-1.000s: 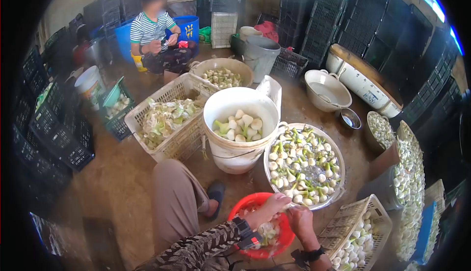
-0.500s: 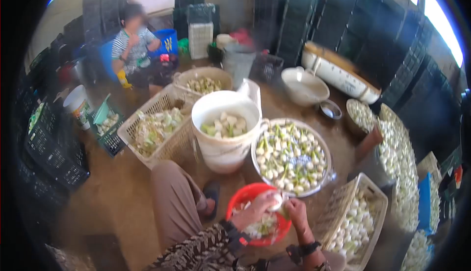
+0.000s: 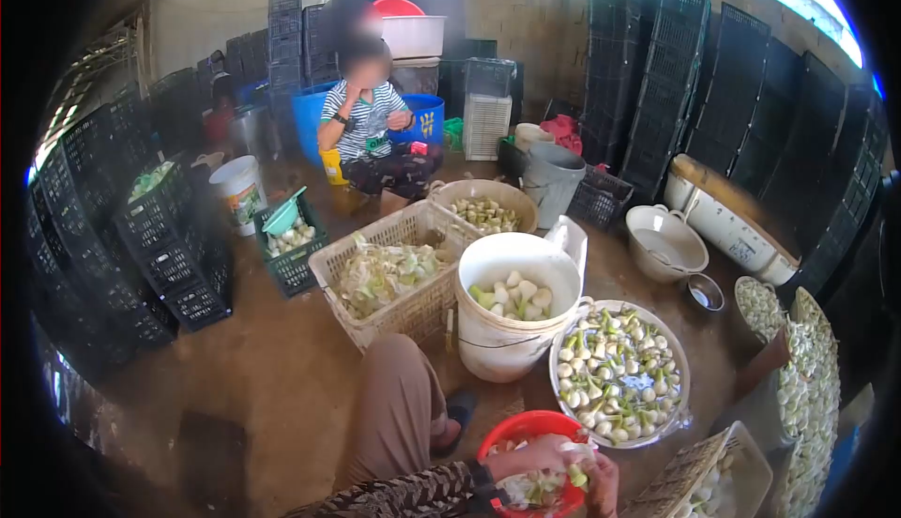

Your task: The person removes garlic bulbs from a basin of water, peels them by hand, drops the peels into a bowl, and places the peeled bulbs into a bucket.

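Note:
Low over a red basin (image 3: pixel 490 435), both hands meet around one small whitish garlic bulb (image 3: pixel 578 473) with a green part. My left hand (image 3: pixel 537 454) has its fingers curled on the bulb from the left. Closed at its right side is my right hand (image 3: pixel 603 482); its fingers partly hide the bulb. Pale peelings (image 3: pixel 540 488) lie in the red basin below. Just beyond stands a wide round pan (image 3: pixel 682 403) full of bulbs with green stems. Whether a blade is in either hand I cannot tell.
A white bucket (image 3: pixel 497 354) with trimmed bulbs stands ahead, beside a crate (image 3: pixel 352 316) of leafy skins. At right are a crate (image 3: pixel 690 462) of white bulbs and long heaps of bulbs (image 3: pixel 809 368). Another person (image 3: pixel 371 133) sits across the floor; dark crates (image 3: pixel 174 246) are stacked left.
The view has tilted up and swung left, so the basin and hands sit lower and further right. Both hands remain together at the bulb, with its green part now showing between them.

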Demonstrator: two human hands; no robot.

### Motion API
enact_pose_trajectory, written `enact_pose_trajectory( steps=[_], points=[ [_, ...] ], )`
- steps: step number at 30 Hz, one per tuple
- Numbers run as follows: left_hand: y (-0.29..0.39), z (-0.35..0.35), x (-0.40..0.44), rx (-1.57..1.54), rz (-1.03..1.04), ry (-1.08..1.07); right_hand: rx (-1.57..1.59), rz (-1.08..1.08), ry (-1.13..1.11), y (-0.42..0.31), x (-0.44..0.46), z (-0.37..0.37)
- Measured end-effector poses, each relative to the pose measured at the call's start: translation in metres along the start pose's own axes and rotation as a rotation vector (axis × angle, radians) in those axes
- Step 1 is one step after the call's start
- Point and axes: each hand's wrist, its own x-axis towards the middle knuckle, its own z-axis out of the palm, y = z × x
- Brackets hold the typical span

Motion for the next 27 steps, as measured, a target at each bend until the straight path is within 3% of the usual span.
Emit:
enact_pose_trajectory(
  steps=[1, 2, 3, 4, 5, 6, 7, 9, 10, 11, 13, 14, 17, 19, 20, 21, 22, 25, 26, 27],
  points=[
    [0.01, 0.0, -0.013, -0.259, -0.241, -0.126, -0.09, -0.03, -0.01, 0.007, -0.008, -0.007],
    [0.025, 0.0, -0.024, -0.35, -0.245, -0.104, 0.063, -0.065, 0.005, 0.035, -0.003, -0.014],
    [0.042, -0.003, -0.034, -0.444, -0.264, -0.086, -0.037, -0.047, -0.025, 0.017, -0.006, -0.013],
    [0.052, -0.009, -0.043, -0.48, -0.044, -0.075, -0.148, -0.27, -0.083, 0.03, 0.001, -0.024],
    [0.058, -0.006, -0.056, -0.542, 0.153, -0.068, -0.145, -0.335, -0.046, 0.012, -0.004, -0.016],
    [0.069, -0.005, -0.066, -0.858, -0.02, -0.017, -0.293, -0.443, 0.025, 0.0, -0.008, -0.017],
    [0.062, -0.013, -0.04, -1.14, 0.041, -0.147, 0.028, -0.219, 0.087, -0.007, -0.006, -0.019],
    [0.056, -0.026, -0.048, -1.31, -0.006, -0.051, 0.08, 0.009, 0.239, 0.02, 0.001, -0.06],
    [0.036, -0.039, -0.04, -1.238, 0.075, -0.162, -0.075, 0.059, 0.105, 0.029, -0.003, -0.065],
    [0.031, -0.042, -0.037, -1.222, 0.129, -0.129, -0.226, 0.093, -0.045, 0.032, -0.003, -0.065],
    [0.037, -0.035, -0.043, -1.197, 0.117, 0.062, -0.7, -0.059, -0.174, 0.011, -0.007, -0.027],
    [0.039, -0.036, -0.044, -1.189, 0.095, 0.059, -0.623, -0.044, -0.027, 0.005, -0.008, -0.014],
    [0.042, -0.016, -0.043, -1.073, 0.097, 0.069, -0.39, -0.095, 0.122, -0.012, -0.002, -0.001],
    [0.049, -0.01, -0.045, -0.948, 0.091, -0.003, -0.546, -0.237, 0.174, -0.02, -0.002, 0.005],
    [0.047, -0.006, -0.046, -0.89, 0.086, 0.031, -0.701, -0.058, 0.114, -0.028, -0.005, 0.002],
    [0.043, -0.004, -0.043, -0.823, 0.099, 0.092, -0.754, -0.148, 0.147, -0.027, -0.002, 0.004],
    [0.051, -0.004, -0.045, -0.496, 0.164, 0.197, -0.711, -0.132, 0.155, -0.027, 0.0, 0.006],
    [0.02, 0.0, -0.029, -0.431, 0.327, 0.222, -0.698, -0.185, 0.19, 0.0, 0.005, -0.003],
    [0.025, -0.008, -0.026, -0.426, 0.351, 0.246, -0.547, -0.024, 0.128, 0.002, 0.006, -0.008],
    [0.027, -0.006, -0.027, -0.331, 0.398, 0.252, -0.561, -0.032, 0.121, -0.005, 0.007, -0.011]
  ],
)
